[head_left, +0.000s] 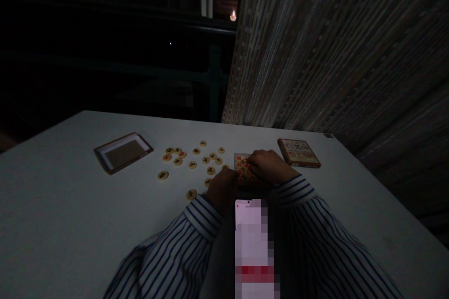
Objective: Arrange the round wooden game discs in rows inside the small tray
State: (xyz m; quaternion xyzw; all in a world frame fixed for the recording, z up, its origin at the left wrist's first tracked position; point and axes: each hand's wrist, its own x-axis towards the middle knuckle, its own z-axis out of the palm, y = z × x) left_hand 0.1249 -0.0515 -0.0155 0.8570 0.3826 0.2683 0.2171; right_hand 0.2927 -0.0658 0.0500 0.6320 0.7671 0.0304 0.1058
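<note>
A small tray (240,155) stands near the middle of the white table, with several round xiangqi pieces with red characters in rows inside it. My left hand (223,190) is closed at the tray's left edge, fingertips against it. Over the tray's right part lies my right hand (268,166), its fingers bent down onto the pieces; whatever is between the fingertips is hidden. Loose xiangqi pieces (192,165), mostly with black characters and a few with red, are scattered on the table to the left of my hands.
An open box lid (123,153) lies at the table's left, inside up. At the right is a flat box with a printed top (300,153). A lit phone (245,224) sits between my forearms. A bead curtain (298,46) hangs behind the white table (140,229).
</note>
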